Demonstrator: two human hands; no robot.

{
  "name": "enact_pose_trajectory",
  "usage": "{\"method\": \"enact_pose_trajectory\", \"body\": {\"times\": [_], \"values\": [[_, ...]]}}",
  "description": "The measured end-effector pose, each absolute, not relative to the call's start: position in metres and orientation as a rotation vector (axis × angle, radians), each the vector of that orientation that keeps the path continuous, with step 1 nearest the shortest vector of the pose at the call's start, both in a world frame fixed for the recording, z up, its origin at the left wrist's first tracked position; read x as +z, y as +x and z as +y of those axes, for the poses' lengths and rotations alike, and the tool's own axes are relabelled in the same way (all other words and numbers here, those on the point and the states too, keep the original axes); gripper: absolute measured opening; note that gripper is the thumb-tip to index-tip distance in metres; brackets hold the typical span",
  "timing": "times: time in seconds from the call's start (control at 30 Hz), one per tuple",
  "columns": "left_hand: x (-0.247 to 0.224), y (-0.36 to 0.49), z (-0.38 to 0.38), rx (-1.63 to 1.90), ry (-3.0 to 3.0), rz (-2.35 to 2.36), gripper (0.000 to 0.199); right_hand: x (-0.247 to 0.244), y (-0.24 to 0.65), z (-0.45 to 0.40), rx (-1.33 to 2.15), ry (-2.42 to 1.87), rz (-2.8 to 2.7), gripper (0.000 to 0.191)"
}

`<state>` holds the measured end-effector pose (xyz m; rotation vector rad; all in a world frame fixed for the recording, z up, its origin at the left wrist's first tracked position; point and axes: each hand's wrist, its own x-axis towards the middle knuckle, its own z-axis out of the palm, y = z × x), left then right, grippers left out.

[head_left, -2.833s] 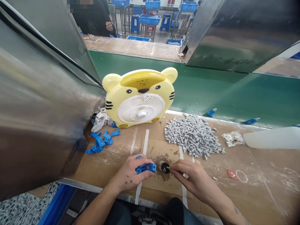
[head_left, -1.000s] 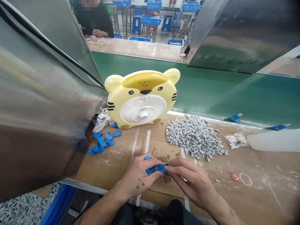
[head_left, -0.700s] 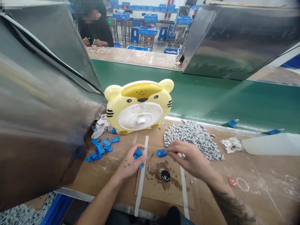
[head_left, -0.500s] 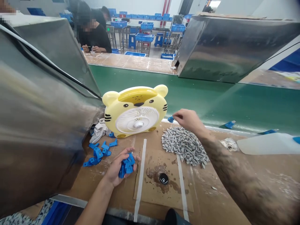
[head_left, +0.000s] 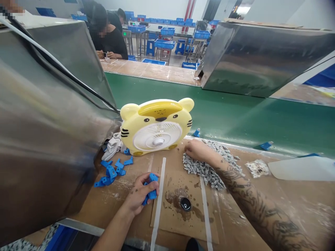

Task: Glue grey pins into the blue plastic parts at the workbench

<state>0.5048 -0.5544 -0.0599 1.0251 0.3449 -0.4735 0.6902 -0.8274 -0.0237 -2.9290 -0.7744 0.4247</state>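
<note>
My left hand [head_left: 140,193] is closed around several small blue plastic parts [head_left: 152,186], above the left side of the cardboard sheet [head_left: 180,223]. At the left edge of a heap of small grey pieces [head_left: 201,169], my right hand [head_left: 197,150] reaches down with its fingertips pinched together. Whatever those fingertips hold, if anything, is hidden. Just beyond this hand, a blue part with a pale tip [head_left: 196,132] stands at the near edge of the green conveyor belt [head_left: 230,118]. More loose blue parts [head_left: 111,172] lie to the left of my left hand.
A yellow animal-faced fan [head_left: 158,127] stands behind my hands, a white cloth [head_left: 113,146] beside it. A small black round container [head_left: 185,204] sits on the stained cardboard. Metal housings flank the belt. Across it, a person [head_left: 111,42] works seated. A translucent bottle [head_left: 300,168] lies right.
My right hand has let go of a blue part at the belt edge and come back down to the grey heap. My left hand has turned, its fingers closing further over its blue parts.
</note>
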Motion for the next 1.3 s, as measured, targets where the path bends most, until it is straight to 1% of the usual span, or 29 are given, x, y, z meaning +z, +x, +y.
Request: {"method": "enact_pose_trajectory", "body": {"times": [0.13,0.2,0.3,0.4,0.6,0.7,0.83,0.9,0.97,1.03,1.1,1.2,1.3], "values": [[-0.054,0.501,-0.563,-0.504,1.173,0.228,0.066,-0.035,0.690,-0.823,0.481,-2.972,-0.721,0.013],[-0.052,0.499,-0.565,-0.485,1.225,0.178,0.063,-0.037,0.693,-0.823,0.477,-2.967,-0.711,0.014],[-0.049,0.497,-0.565,-0.350,1.445,0.116,0.047,-0.035,0.691,-0.824,0.443,-2.921,-0.725,0.013],[-0.043,0.496,-0.564,-0.227,1.669,0.089,0.035,-0.030,0.683,-0.828,0.356,-2.838,-0.774,0.019],[-0.037,0.496,-0.563,-0.110,1.808,0.157,0.015,-0.009,0.646,-0.849,0.178,-2.622,-0.796,0.030],[-0.040,0.496,-0.563,-0.100,1.726,0.093,0.016,-0.010,0.604,-0.855,0.199,-2.354,-0.652,0.031],[-0.045,0.495,-0.565,-0.184,1.719,0.044,0.015,-0.032,0.542,-0.847,0.168,-1.815,-0.265,0.020],[-0.046,0.495,-0.567,-0.213,1.746,0.021,0.015,-0.043,0.520,-0.839,0.095,-1.654,-0.155,0.022],[-0.046,0.494,-0.569,-0.238,1.758,-0.002,0.016,-0.050,0.506,-0.833,0.039,-1.582,-0.115,0.026],[-0.046,0.493,-0.571,-0.263,1.753,-0.022,0.017,-0.050,0.499,-0.830,0.021,-1.583,-0.119,0.026],[-0.046,0.491,-0.572,-0.272,1.745,-0.034,0.018,-0.044,0.496,-0.831,0.038,-1.643,-0.152,0.021],[-0.046,0.488,-0.573,-0.253,1.789,-0.081,0.021,-0.027,0.495,-0.833,0.054,-1.860,-0.284,0.010],[-0.045,0.486,-0.573,-0.253,1.849,-0.121,0.023,-0.010,0.495,-0.832,0.046,-2.088,-0.510,0.010]]}}
